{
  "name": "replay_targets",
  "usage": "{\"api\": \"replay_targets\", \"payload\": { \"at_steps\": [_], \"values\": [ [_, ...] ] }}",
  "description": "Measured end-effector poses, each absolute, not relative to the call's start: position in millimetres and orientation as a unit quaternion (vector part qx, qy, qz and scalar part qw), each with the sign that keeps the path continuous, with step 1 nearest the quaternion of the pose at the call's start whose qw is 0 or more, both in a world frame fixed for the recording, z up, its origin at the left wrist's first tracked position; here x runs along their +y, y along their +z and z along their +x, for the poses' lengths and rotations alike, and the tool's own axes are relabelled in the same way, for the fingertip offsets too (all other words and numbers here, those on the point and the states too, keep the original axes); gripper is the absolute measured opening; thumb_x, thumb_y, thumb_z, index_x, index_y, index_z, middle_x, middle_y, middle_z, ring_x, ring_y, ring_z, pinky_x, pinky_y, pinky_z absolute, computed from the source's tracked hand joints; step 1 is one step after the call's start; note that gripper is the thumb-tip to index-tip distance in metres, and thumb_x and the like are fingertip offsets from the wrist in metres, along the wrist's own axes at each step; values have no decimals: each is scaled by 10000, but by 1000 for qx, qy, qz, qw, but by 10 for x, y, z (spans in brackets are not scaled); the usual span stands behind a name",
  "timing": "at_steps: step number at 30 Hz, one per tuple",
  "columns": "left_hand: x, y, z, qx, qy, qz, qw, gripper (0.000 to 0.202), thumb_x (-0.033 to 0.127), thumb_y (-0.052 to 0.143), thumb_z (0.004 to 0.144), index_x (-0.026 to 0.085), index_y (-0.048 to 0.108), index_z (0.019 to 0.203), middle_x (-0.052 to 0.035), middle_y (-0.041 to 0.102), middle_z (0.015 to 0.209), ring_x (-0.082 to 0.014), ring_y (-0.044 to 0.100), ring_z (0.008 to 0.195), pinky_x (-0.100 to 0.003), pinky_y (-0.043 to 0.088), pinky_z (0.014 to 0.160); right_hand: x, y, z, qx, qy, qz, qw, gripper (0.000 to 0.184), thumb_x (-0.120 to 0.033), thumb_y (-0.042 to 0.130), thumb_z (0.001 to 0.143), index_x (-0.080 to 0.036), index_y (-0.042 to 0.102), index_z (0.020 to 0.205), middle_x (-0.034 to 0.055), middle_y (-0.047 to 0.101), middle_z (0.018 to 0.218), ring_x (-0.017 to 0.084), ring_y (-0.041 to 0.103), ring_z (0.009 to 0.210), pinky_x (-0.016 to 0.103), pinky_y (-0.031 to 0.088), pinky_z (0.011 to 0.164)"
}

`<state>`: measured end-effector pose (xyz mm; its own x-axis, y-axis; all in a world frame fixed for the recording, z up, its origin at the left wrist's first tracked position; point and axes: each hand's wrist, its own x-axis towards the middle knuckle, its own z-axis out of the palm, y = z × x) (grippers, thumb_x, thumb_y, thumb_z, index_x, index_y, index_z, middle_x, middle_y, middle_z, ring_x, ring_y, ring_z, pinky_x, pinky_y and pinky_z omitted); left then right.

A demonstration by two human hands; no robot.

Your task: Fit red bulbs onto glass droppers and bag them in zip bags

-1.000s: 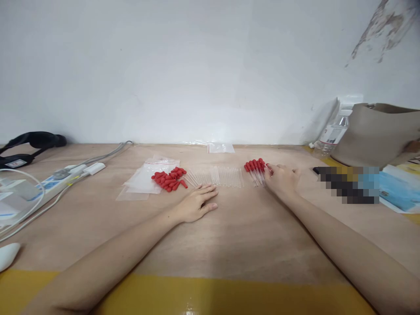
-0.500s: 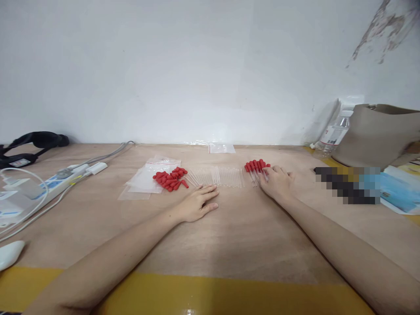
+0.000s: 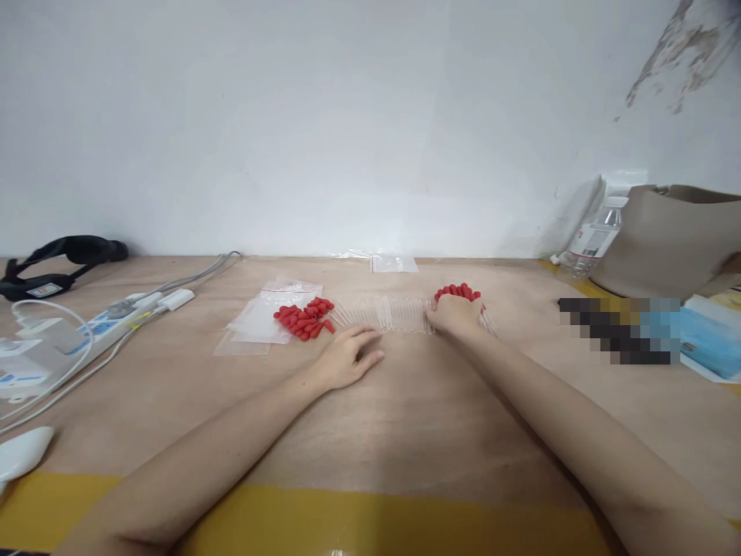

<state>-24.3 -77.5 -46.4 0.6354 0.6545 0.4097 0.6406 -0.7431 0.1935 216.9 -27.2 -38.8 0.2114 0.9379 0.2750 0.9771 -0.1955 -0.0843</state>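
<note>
My left hand [image 3: 347,357] lies flat on the wooden table [image 3: 405,417] with its fingers stretched out, just in front of a row of clear glass tubes [image 3: 385,314]. My right hand [image 3: 456,316] is cupped over a bunch of droppers with red bulbs [image 3: 460,293], its fingers curled around them. Only the red tips show above the hand, and a few glass stems stick out at its right. A pile of loose red rubber bulbs [image 3: 304,316] lies to the left of the tubes.
Clear zip bags [image 3: 260,324] lie beside the red bulbs, another [image 3: 394,264] near the wall. A power strip with cables [image 3: 86,332] and a black strap [image 3: 63,251] sit at the left. A water bottle [image 3: 593,235] and grey bag [image 3: 671,235] stand at the right.
My right hand has slid left from the right side of the red-bulbed droppers and closed over the bunch. My left hand has barely moved.
</note>
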Motion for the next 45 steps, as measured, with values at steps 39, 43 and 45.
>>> {"api": "replay_targets", "payload": {
  "at_steps": [39, 43, 45],
  "values": [
    [-833, -561, -60, 286, 325, 900, 46, 234, 257, 390, 875, 177, 563, 1013, -70, 594, 1000, -176, 549, 928, -320, 442, 839, -1086, -662, 2004, -857, -136, -369, 332, 242, -235, 387, 875, -179, 603, 967, 53, 630, 793, 137, 527, 705, 289, 367, 702],
    [-848, -564, -61, 293, 317, 900, 56, 247, 258, 378, 884, 169, 556, 1030, -61, 623, 949, -161, 582, 858, -290, 472, 776, -1106, -624, 2000, -859, -146, -363, 330, 230, -224, 400, 870, -171, 605, 961, 47, 633, 787, 132, 530, 701, 290, 355, 712],
    [-849, -566, -63, 295, 319, 899, 54, 244, 270, 388, 882, 168, 567, 1013, -56, 634, 907, -156, 593, 811, -280, 483, 738, -1118, -606, 1990, -859, -151, -363, 328, 229, -220, 399, 870, -173, 609, 948, 46, 639, 789, 130, 533, 694, 296, 345, 724]
  ]
}}
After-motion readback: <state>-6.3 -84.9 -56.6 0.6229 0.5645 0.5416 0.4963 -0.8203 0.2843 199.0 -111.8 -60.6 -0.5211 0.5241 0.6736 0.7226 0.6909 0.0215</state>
